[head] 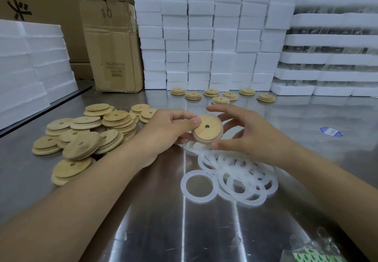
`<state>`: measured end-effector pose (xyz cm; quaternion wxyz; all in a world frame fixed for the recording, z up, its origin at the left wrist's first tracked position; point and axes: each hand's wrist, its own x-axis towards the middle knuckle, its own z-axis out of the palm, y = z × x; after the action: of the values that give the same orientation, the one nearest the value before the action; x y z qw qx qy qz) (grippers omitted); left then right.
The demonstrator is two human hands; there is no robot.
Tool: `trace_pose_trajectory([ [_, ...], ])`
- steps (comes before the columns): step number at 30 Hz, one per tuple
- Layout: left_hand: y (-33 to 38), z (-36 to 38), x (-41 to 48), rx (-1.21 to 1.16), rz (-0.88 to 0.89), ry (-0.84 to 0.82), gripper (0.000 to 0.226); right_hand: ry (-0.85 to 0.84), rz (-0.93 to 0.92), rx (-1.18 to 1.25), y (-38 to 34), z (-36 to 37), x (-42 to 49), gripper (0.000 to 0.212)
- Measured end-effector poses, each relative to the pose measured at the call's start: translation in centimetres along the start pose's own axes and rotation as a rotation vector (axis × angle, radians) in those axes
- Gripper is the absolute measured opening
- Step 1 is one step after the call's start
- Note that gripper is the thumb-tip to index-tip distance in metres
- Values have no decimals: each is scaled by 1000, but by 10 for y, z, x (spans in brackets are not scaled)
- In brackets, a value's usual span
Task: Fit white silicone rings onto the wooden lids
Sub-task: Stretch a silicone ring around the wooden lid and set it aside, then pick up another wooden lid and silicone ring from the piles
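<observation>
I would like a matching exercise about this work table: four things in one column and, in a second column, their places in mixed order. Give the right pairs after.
Things
1. held lid
2. pile of lids
3. loose rings
4. row of lids

Places
A. at the back, in front of the foam blocks
B. heaped on the table, beneath the right hand
C. on the table's left side
D. pinched between the left hand and the right hand

Pairs: 1-D, 2-C, 3-B, 4-A
</observation>
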<state>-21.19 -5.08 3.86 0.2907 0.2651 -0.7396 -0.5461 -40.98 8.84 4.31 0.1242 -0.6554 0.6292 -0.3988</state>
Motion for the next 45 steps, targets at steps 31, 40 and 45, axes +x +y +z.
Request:
trace_pose_trajectory([
  [31,6,6,-3,37,9,198,13,74,555,-331,49,-39,-7,105],
  [40,-5,-5,-1,680,176,251,14,66,505,-359,51,-36,-5,73],
  [45,-7,-24,-1,1117,83,294,33,67,328,-375,48,-29,-3,33],
])
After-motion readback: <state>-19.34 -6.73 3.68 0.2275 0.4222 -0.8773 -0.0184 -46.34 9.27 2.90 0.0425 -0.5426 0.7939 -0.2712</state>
